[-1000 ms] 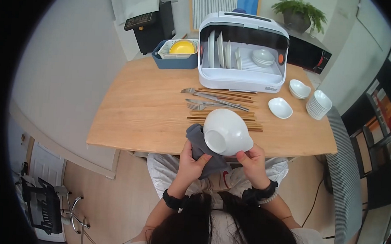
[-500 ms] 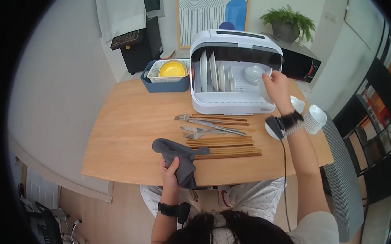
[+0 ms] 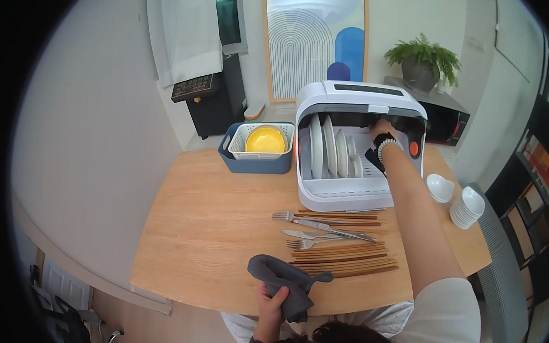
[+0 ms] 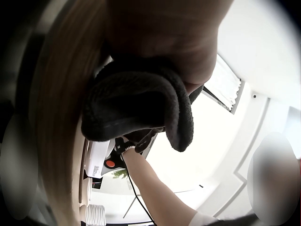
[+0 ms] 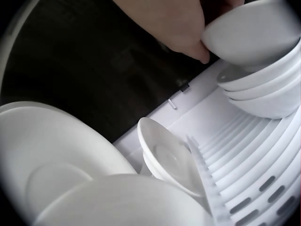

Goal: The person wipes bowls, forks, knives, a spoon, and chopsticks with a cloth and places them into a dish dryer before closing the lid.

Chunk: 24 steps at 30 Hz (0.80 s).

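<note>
My left hand [image 3: 271, 305] grips a crumpled dark grey cloth [image 3: 291, 281] over the table's front edge; the left wrist view shows the folded cloth [image 4: 136, 106] close up. With its arm stretched forward, my right hand [image 3: 382, 128] reaches inside the white dish cabinet [image 3: 346, 202]. In the right wrist view, fingers and thumb of that hand [image 5: 176, 28] pinch the rim of a white bowl [image 5: 249, 37], tilted right over a stack of white bowls [image 5: 268, 92] on the ribbed rack [image 5: 244, 155]. White plates [image 3: 329, 146] stand upright to the left of the hand.
Forks, knives [image 3: 327, 228] and several wooden chopsticks [image 3: 344, 260] lie in front of the cabinet. More white bowls [image 3: 467, 207] are stacked at the right edge, beside a small white dish [image 3: 439, 187]. Left of the cabinet, a blue bin [image 3: 256, 166] holds a white basket with a yellow bowl.
My right hand has carried the white bowl from near my lap up into the cabinet. The left hand has let go of the bowl and keeps the cloth, now lower left.
</note>
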Each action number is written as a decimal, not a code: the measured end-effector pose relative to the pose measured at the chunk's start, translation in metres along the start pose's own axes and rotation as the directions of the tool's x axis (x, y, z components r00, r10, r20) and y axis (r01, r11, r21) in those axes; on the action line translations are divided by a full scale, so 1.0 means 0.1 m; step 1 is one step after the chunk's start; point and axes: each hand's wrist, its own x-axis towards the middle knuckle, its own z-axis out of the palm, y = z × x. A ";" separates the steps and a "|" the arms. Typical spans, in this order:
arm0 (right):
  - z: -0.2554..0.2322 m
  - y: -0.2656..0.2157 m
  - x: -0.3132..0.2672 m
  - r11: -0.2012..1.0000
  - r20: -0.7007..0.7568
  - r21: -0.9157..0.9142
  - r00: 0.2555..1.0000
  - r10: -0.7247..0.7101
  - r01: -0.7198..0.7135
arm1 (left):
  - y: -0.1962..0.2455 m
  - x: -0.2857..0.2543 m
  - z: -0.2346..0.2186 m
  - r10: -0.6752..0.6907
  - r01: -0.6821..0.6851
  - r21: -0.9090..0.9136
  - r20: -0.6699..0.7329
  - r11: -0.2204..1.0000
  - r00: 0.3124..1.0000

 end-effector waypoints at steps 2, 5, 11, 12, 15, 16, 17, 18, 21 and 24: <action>0.05 0.05 0.08 0.993 0.073 0.106 0.997 0.037 -0.045 | -0.02 0.00 -0.02 -0.015 0.015 -0.005 -0.004 1.000 1.000; -0.05 0.19 0.16 0.986 0.225 0.156 0.971 -0.085 0.050 | -0.03 0.02 -0.04 -0.025 0.025 -0.003 -0.004 1.000 1.000; -0.30 0.69 -0.08 0.901 0.505 0.009 0.776 -0.379 0.434 | -0.01 0.01 0.00 -0.025 0.025 -0.033 -0.005 0.999 1.000; -0.24 0.82 -0.08 0.855 0.473 0.029 0.746 -0.468 0.518 | -0.01 0.01 0.01 -0.014 0.014 -0.027 -0.004 1.000 1.000; -0.22 0.94 -0.20 0.800 0.395 0.075 0.719 -0.572 0.596 | 0.00 0.01 0.03 0.012 -0.012 -0.011 -0.008 1.000 1.000; -0.21 0.95 -0.22 0.816 0.353 0.088 0.749 -0.562 0.571 | -0.01 0.00 0.04 0.026 -0.027 -0.002 -0.014 1.000 1.000; -0.20 0.94 -0.24 0.831 0.309 0.104 0.776 -0.549 0.547 | -0.01 0.00 0.05 0.030 -0.030 0.003 -0.018 1.000 0.999; -0.17 0.92 -0.27 0.828 0.308 0.111 0.774 -0.554 0.549 | -0.01 0.00 0.06 0.036 -0.036 0.001 -0.031 0.999 0.999; -0.14 0.84 -0.38 0.824 0.143 0.130 0.812 -0.565 0.551 | -0.02 -0.01 0.06 0.054 -0.054 0.008 -0.046 0.999 0.997; -0.24 0.61 -0.63 0.904 0.066 0.002 0.902 -0.427 0.428 | -0.04 -0.01 0.04 0.058 -0.057 0.015 -0.043 0.998 0.997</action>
